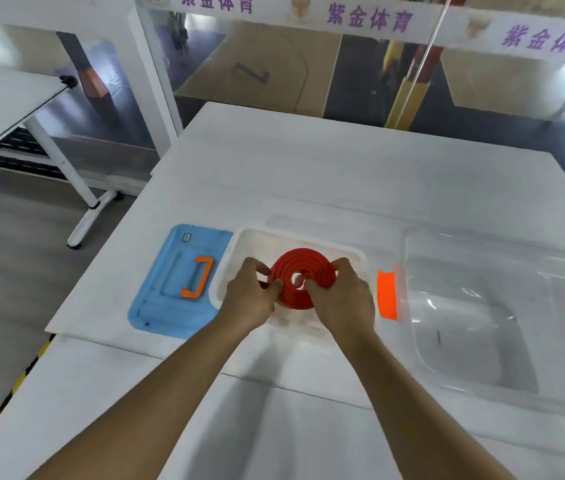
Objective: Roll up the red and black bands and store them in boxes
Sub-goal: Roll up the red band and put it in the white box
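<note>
One rolled red band (300,277), held by two hands: left hand (248,296), right hand (341,299). Two boxes: white box (239,247) at centre, clear box (482,306) at right. One blue lid (156,306) at left.

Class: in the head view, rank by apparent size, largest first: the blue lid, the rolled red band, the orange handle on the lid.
1. blue lid
2. rolled red band
3. orange handle
</note>
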The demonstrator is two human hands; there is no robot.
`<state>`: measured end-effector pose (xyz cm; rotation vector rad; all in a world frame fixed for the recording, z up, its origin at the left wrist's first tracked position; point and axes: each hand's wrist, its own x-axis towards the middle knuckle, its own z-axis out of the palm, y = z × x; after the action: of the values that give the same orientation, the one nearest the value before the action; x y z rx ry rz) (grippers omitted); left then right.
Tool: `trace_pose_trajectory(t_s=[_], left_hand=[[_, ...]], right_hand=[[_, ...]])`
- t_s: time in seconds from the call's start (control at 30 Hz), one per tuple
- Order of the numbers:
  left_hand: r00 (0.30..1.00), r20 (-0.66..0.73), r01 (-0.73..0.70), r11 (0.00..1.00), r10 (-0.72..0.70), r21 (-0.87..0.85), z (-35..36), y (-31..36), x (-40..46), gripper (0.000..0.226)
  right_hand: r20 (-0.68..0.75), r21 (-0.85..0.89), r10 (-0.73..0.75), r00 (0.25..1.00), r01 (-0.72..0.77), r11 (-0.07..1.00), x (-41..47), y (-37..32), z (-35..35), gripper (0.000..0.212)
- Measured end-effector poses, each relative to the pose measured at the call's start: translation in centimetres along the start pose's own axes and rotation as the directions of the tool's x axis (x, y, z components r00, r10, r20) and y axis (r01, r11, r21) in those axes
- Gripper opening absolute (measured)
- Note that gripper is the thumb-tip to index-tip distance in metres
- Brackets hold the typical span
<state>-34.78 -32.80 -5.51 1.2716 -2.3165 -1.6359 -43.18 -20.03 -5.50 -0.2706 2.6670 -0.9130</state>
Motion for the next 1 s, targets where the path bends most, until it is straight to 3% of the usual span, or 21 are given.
trace_pose_trajectory(t_s=[0.17, 0.33, 0.53, 0.63, 0.8, 0.9, 1.0], left_hand=[[0.988, 0.108, 0.080, 0.963, -0.111, 0.258, 1.4, -2.0, 6.1, 0.024], [0.968, 0.162, 0.122, 0.923, -0.192, 0.364, 2.3, -2.9, 9.9, 0.029], [0.967, 0.215, 0.036, 0.907, -0.138, 0.419, 2.8, -4.0, 11.1, 0.030], [0.968, 0.234, -0.024, 0.898, -0.089, 0.439, 2.9, -3.9, 10.8, 0.040], [0.960, 0.277, -0.132, 0.823, -0.033, 0.553, 2.5, -3.2, 9.8, 0.039], [0.961, 0.240, -0.255, 0.772, 0.137, 0.582, 2.1, -3.0, 8.7, 0.032], [0.911, 0.206, -0.412, 0.746, 0.358, 0.524, 1.4, -3.5, 6.5, 0.026]], right_hand=[[0.076, -0.182, 0.050, 0.996, -0.036, 0.983, 4.4, 0.9, 4.1, 0.039], [0.135, -0.272, 0.091, 0.987, -0.051, 0.961, 7.0, 1.7, 7.3, 0.039], [0.181, -0.337, 0.063, 0.981, 0.002, 0.941, 8.7, 3.1, 9.0, 0.037], [0.226, -0.294, 0.054, 0.973, 0.016, 0.956, 8.9, 3.1, 9.1, 0.041], [0.148, -0.236, -0.007, 0.989, 0.042, 0.971, 8.4, 3.1, 7.6, 0.046], [0.116, -0.228, -0.108, 0.987, 0.132, 0.964, 7.6, 2.8, 6.6, 0.044], [0.074, -0.154, -0.226, 0.971, 0.235, 0.960, 5.7, 2.5, 5.9, 0.043]])
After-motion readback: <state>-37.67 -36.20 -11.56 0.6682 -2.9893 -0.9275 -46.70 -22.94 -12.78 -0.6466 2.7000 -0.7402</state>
